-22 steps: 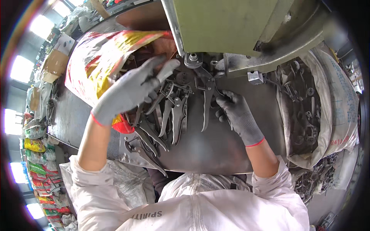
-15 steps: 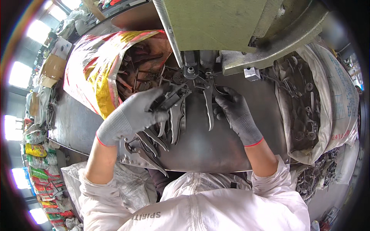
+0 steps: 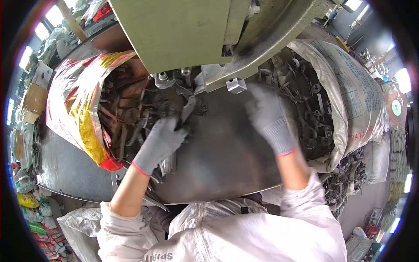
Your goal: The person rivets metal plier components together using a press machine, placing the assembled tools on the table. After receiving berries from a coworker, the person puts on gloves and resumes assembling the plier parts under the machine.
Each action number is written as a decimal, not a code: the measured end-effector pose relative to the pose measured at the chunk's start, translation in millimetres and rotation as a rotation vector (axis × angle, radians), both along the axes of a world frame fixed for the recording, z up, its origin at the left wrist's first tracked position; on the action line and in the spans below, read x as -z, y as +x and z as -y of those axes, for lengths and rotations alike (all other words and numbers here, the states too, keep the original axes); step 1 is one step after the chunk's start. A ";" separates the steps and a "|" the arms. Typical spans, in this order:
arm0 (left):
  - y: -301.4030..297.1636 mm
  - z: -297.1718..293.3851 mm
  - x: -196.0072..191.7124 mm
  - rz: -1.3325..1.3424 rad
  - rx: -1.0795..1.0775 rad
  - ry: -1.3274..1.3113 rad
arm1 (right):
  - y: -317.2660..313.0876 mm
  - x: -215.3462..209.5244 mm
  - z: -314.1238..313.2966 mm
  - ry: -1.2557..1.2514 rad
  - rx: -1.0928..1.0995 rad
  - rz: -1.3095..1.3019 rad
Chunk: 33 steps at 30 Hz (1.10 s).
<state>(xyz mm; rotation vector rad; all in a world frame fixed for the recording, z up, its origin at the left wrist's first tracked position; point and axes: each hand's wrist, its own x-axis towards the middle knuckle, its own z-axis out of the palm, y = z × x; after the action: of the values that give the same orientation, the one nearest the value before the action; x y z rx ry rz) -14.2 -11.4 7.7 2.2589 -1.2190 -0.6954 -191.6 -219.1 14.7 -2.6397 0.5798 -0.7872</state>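
Observation:
My left hand [image 3: 162, 142], in a grey glove with dark fingertips, is at the left of the bench below the press. Its fingers curl inward, and whatever they hold is hidden. Just above them a flat metal plier handle [image 3: 189, 108] slants down from the press fixture [image 3: 163, 79]; I cannot tell whether they touch it. My gloved right hand [image 3: 267, 114] is smeared by motion beside the right sack's mouth, near a small metal block [image 3: 236, 85]. Several curved metal handles [image 3: 168, 165] lie partly under my left wrist.
The green press body [image 3: 179, 32] overhangs the metal bench [image 3: 218, 161]. A red, yellow and white sack [image 3: 76, 100] of metal parts lies at left. At right, a pale woven sack [image 3: 345, 94] holds grey metal parts [image 3: 314, 113]. More parts [image 3: 347, 177] are heaped below it.
The view has turned, shifting the bench leftward. Relative to the press, my right hand has moved right toward the pale sack, and my left hand has come closer to the hanging handle.

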 end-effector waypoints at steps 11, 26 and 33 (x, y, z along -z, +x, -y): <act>-12.4 3.8 -11.7 -0.512 -0.300 -0.081 | -89.8 -4.3 142.4 -0.300 0.258 -0.195; -5.2 15.9 6.9 -0.400 -0.353 -0.242 | 51.3 -11.7 -56.3 1.335 0.069 0.140; 18.8 11.7 56.6 -0.466 -0.199 -0.424 | 60.8 18.9 -50.3 1.057 -0.197 0.243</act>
<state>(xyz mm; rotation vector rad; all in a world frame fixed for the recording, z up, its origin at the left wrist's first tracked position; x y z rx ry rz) 4.7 -23.1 -48.9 1.7135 -0.8112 -0.7491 -130.7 -168.7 -4.3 -1.5742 0.4684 -0.5099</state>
